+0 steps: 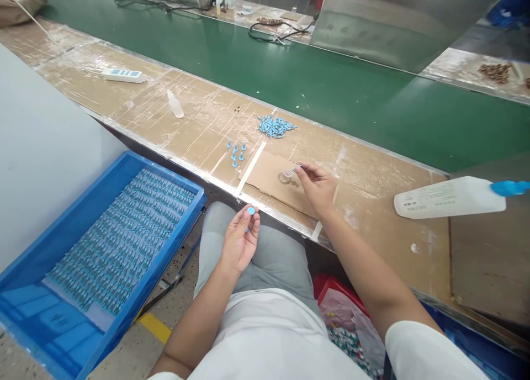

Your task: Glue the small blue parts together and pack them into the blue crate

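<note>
My left hand [241, 241], palm up above my lap at the bench edge, pinches a small blue round-topped piece [250, 210] between thumb and fingers. Over the cardboard sheet [269, 173], my right hand [318, 186] has its thumb and forefinger closed on a thin small piece [296, 168], mostly hidden by the fingertips. Just left of those fingertips a small clear round dish [285, 176] rests on the cardboard. Several blue pegs [235, 155] stand on their wide round ends left of the cardboard. Behind it lies a heap of small blue pieces [275, 127].
A blue crate [165, 242] with rows of small blue parts stands at lower left. On the bench are a dropper bottle [175, 105], a white box-shaped device [123, 75] and a large white bottle [451, 198] lying sideways. A green belt [215, 54] runs behind. A red bin [331, 285] sits below.
</note>
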A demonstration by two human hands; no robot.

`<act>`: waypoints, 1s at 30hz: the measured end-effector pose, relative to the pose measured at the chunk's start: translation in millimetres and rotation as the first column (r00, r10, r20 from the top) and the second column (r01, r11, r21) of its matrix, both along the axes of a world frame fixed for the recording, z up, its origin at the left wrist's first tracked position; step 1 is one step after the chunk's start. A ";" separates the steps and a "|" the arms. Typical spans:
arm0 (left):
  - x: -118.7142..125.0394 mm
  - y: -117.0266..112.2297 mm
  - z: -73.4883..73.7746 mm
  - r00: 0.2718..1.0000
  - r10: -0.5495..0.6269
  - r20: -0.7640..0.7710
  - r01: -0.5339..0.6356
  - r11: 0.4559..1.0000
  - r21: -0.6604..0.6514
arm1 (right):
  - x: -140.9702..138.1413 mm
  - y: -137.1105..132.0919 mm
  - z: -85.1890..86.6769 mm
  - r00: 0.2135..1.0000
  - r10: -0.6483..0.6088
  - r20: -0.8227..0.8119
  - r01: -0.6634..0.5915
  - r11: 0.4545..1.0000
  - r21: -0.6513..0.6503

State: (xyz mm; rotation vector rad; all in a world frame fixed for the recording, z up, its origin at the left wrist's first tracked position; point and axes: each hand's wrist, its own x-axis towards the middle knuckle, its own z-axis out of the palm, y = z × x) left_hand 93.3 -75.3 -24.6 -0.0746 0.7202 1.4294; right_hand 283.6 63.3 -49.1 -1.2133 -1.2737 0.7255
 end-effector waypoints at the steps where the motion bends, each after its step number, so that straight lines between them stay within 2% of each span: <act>1: 1.6 1.1 2.7 1.000 -0.004 -0.001 0.004 1.000 0.010 | -5.5 -8.8 9.3 0.997 0.011 -0.074 -0.012 1.000 -0.014; 4: 7.0 3.1 11.8 1.000 -0.023 -0.006 0.023 0.999 0.038 | -26.3 -45.9 40.2 0.978 0.042 -0.204 -0.046 0.999 -0.015; 6: 10.4 3.0 17.3 0.999 -0.037 -0.005 0.037 0.998 0.052 | -40.2 -73.1 56.0 0.975 0.083 -0.207 -0.084 0.996 0.006; 8: 13.2 1.3 21.2 0.999 -0.045 -0.001 0.045 0.997 0.059 | -51.2 -95.5 64.3 0.971 0.164 -0.174 -0.158 0.986 0.047; 12: 15.4 -5.6 25.0 0.999 -0.052 0.007 0.051 0.997 0.059 | -61.2 -116.4 64.1 0.949 0.281 -0.143 -0.271 0.959 0.084; 19: 13.3 -15.5 29.1 0.997 -0.054 -0.050 0.059 0.992 0.107 | -63.3 -121.9 59.0 0.956 0.264 -0.131 -0.255 0.964 0.079; 26: 11.7 -17.5 31.6 0.998 -0.035 -0.047 0.040 0.994 0.101 | -66.0 -125.1 61.2 0.973 0.227 -0.037 -0.217 0.959 0.182; 30: 11.2 -18.5 32.4 0.998 -0.034 -0.047 0.039 0.994 0.102 | -65.8 -124.7 61.6 0.973 0.230 -0.014 -0.224 0.959 0.176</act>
